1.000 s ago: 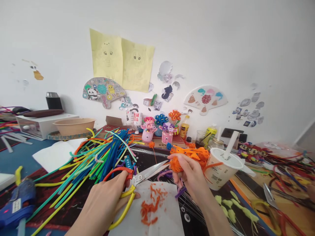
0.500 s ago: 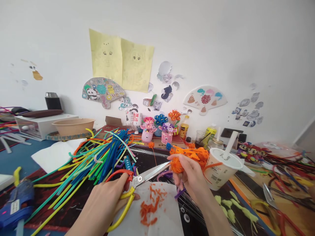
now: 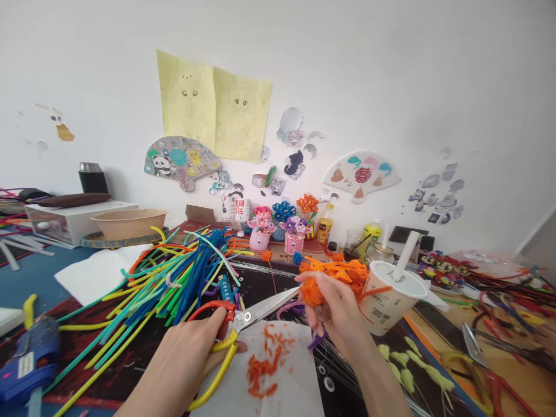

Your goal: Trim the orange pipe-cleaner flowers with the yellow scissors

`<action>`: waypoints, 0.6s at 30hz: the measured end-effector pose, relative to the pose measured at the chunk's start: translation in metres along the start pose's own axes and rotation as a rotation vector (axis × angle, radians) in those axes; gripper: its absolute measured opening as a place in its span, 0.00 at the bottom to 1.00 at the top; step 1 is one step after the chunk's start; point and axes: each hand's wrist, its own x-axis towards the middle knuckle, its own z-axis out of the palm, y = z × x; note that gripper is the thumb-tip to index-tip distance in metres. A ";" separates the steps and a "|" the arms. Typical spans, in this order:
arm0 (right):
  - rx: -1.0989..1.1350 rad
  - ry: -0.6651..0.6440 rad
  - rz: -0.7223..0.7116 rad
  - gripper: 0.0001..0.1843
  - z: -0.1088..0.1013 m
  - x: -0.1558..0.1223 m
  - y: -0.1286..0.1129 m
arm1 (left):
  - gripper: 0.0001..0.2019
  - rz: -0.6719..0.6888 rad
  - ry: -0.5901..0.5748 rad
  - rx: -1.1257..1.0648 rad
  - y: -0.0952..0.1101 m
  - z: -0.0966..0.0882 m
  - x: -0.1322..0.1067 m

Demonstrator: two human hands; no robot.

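My left hand (image 3: 208, 341) grips a pair of scissors (image 3: 247, 317) with red and yellow handles. Their blades point up and to the right, the tips close to an orange fuzzy ball (image 3: 311, 291) of pipe cleaner. Between thumb and fingers, my right hand (image 3: 336, 310) pinches that ball. Below the blades, orange fuzz trimmings lie on a white sheet of paper (image 3: 299, 382). Just behind my right hand is a heap of orange pipe-cleaner pieces (image 3: 351, 272). Whether the blade tips touch the ball I cannot tell.
Loose coloured pipe cleaners (image 3: 191, 284) spread at the left, near a blue glue gun (image 3: 30, 362). A paper cup (image 3: 388, 301) with a straw stands right of my right hand. Pipe-cleaner flower pots (image 3: 295, 240) line the back. Another pair of scissors (image 3: 486, 365) lies at right, near a person's hand (image 3: 545, 339).
My hands, the scissors and the orange ball stay almost where they were. At the far right edge, another person's hand shows more than before.
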 end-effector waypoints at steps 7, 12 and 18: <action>0.021 0.008 0.018 0.23 0.002 0.000 -0.003 | 0.10 -0.033 -0.086 0.024 0.005 -0.005 0.000; 0.034 0.004 -0.004 0.21 0.001 0.001 -0.001 | 0.11 -0.029 -0.098 -0.024 0.006 -0.006 0.002; 0.037 0.024 -0.016 0.20 -0.002 0.002 0.003 | 0.07 -0.069 -0.021 -0.102 0.006 -0.006 -0.001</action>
